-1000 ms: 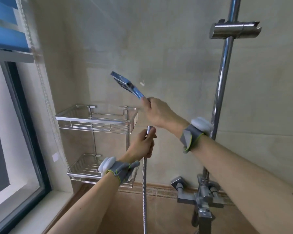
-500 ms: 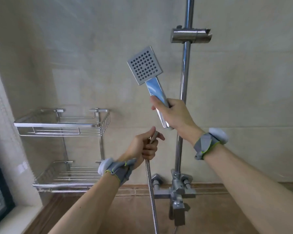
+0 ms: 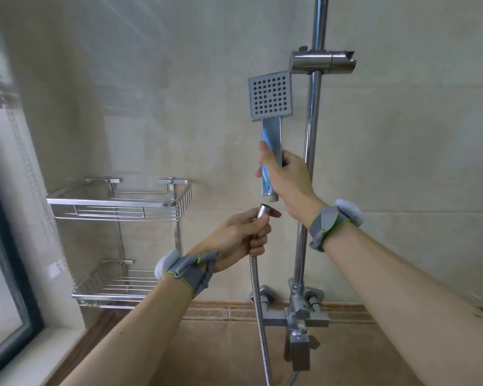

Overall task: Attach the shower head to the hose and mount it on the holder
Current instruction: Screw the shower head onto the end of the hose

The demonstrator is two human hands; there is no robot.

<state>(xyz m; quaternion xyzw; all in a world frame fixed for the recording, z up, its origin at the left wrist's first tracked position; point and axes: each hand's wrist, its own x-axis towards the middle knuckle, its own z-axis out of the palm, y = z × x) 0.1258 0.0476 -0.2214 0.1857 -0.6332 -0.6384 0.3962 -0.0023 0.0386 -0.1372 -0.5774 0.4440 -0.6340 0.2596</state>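
Where the beige tiled wall [image 3: 162,87] meets the window [image 3: 0,274] side of the room, two wire baskets [image 3: 117,207] hang one above the other, and a chrome riser rail [image 3: 311,151] runs up the wall to their right. The holder [image 3: 322,62] sits on that rail, high up, with nothing in it. The right hand [image 3: 286,178] is wrapped around the lower handle of the shower head [image 3: 271,97], holding it upright just left of the rail, its square perforated face turned toward the room and its top corner close under the holder. The left hand [image 3: 239,239] is closed around the hose [image 3: 258,307] near its top, thumb alongside the metal end nut [image 3: 263,214]. That nut sits just below the bottom of the handle, a small gap between them, so the two are apart. The hose drops down past the mixer tap [image 3: 299,319] at the foot of the rail. A brown tile band [image 3: 346,313] crosses the wall behind the tap. Both wrists wear grey straps.
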